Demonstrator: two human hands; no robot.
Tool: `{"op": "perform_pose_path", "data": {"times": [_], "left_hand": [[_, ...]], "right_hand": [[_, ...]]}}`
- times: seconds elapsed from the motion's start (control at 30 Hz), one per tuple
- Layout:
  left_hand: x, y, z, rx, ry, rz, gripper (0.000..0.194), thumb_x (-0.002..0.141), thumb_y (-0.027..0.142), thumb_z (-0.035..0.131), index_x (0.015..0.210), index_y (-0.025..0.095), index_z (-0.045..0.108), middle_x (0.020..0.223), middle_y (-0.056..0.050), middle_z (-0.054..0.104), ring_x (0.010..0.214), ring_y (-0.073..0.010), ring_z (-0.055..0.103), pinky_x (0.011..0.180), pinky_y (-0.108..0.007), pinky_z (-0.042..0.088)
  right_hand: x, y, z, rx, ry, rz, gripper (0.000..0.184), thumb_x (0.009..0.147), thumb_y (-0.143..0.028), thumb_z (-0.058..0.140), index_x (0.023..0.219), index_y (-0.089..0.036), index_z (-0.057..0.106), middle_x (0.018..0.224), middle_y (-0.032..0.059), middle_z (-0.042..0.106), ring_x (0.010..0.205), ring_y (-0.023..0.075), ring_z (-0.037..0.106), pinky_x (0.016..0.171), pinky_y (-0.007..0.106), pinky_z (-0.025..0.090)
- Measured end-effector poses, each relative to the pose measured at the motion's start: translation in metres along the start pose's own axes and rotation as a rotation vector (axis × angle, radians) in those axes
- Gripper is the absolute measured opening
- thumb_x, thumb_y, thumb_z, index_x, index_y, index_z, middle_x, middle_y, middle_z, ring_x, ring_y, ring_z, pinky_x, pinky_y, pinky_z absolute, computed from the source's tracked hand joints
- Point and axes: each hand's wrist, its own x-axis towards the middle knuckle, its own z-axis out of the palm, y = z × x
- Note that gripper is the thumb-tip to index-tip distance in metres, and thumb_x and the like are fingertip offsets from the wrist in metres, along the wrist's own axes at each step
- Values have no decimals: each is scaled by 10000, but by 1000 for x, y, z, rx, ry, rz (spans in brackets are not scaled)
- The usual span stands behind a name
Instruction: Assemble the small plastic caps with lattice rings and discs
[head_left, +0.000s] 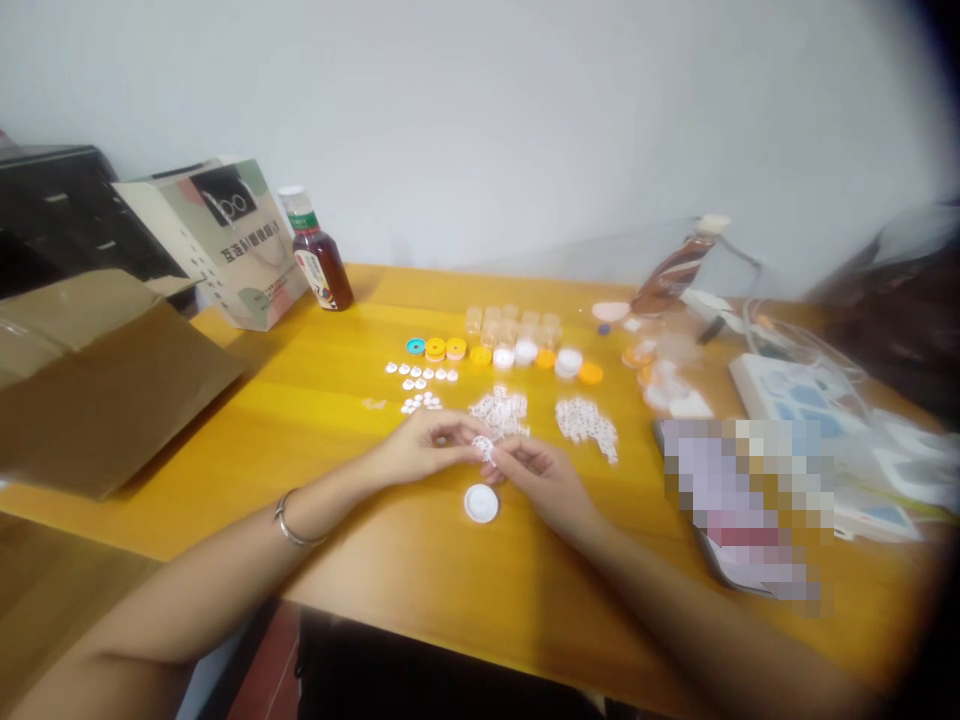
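White lid, nearest you at lower centre, lies flat. Your left hand and right hand, fingertips pinched, share a small white piece. Beyond, two heaps lie loose; discs and coloured caps are already lined up.

Left hand and right hand together hold a small white piece

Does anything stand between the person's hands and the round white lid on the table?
Nothing visible does. The left hand and right hand pinch a small white openwork piece just beyond the round white lid, with only yellow-brown wooden tabletop between.
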Motion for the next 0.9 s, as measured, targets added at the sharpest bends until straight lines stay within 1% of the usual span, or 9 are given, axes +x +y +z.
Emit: {"op": "perform_pose_path", "data": {"times": [0.17,0.27,0.37,0.43,0.53,0.7,0.77,0.83,0.9], "left_hand": [[0,1,1,-47,4,-34,226,784,252,603,973,130,623,837,-65,664,749,-118,603,727,-255,473],[0,-2,4,-85,26,-39,258,787,224,592,1029,134,584,806,-46,645,731,-114,598,721,-260,470],[0,-2,9,-25,35,-19,174,795,217,574,942,126,588,771,-35,624,699,-108,576,687,-250,462],[0,-2,11,62,52,14,112,804,213,558,865,123,588,765,-33,614,692,-105,557,673,-241,453],[-1,1,9,146,47,70,94,820,191,530,884,135,572,791,-33,610,715,-109,551,682,-245,455],[-4,5,-1,304,-20,235,130,853,151,473,940,148,568,910,-60,622,846,-133,573,777,-283,461],[-5,5,-1,347,-21,300,143,858,134,461,957,151,562,954,-65,622,896,-139,574,824,-300,453],[-4,3,0,371,6,341,158,862,135,458,991,155,547,1014,-77,615,958,-151,566,865,-318,444],[-3,1,1,411,70,345,213,859,158,475,1068,161,515,1086,-95,588,1018,-168,545,880,-334,442]], "right_hand": [[0,-1,1,-30,18,10,225,723,-397,631,680,-177,617,630,-6,631,581,114,598,607,259,475],[0,-1,2,-39,24,9,219,721,-392,631,674,-178,621,627,-7,630,583,114,596,607,257,471],[-1,0,3,-53,33,6,211,717,-379,635,645,-181,615,604,-12,623,565,113,587,592,255,464],[-1,0,3,-70,50,-10,204,713,-368,641,627,-186,610,593,-15,621,558,112,578,583,253,458],[-2,0,4,-66,60,-23,201,706,-364,652,623,-189,597,586,-19,621,553,112,576,576,253,456],[0,2,0,118,-14,25,175,736,-360,637,742,-192,587,648,-7,664,593,120,618,609,261,473],[1,4,-1,182,-16,29,154,730,-329,652,757,-195,582,675,-8,675,619,114,622,639,256,472],[1,5,-2,226,1,33,150,708,-299,678,752,-196,579,691,-12,678,626,105,614,660,251,466],[2,5,-2,266,35,42,163,687,-285,698,748,-198,575,694,-17,676,623,100,606,671,250,461]]}}
